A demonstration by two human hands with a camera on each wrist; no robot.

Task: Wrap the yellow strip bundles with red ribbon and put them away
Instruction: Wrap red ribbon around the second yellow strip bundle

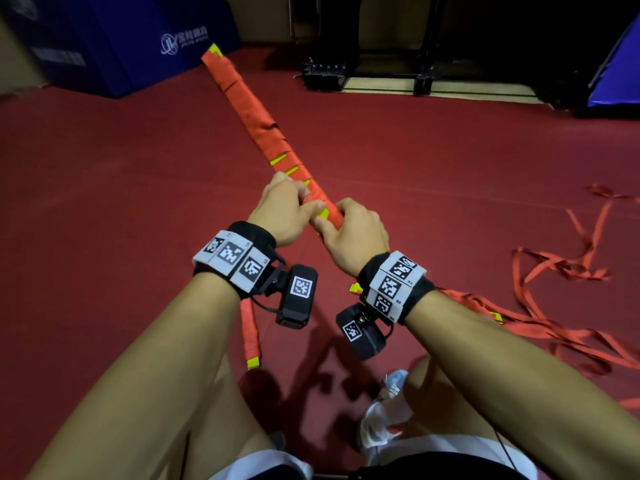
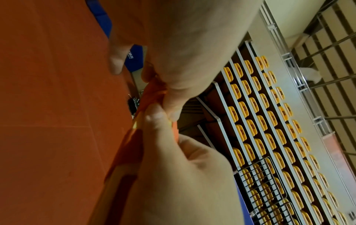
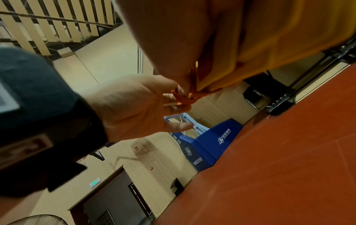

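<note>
Our left hand (image 1: 282, 211) and right hand (image 1: 353, 233), side by side, clasp the red-wrapped yellow strip bundle (image 1: 263, 123); its length stretches beyond them toward the blue pad (image 1: 138, 39).

The dark red floor (image 1: 104, 202) carries a loose tangle of red ribbon (image 1: 554, 271) on the right. A short ribbon-wrapped bundle (image 1: 250, 334) with a yellow end lies near the person's knees. A blue padded block (image 1: 131, 39) and a black metal frame (image 1: 325, 76) stand at the far edge.
</note>
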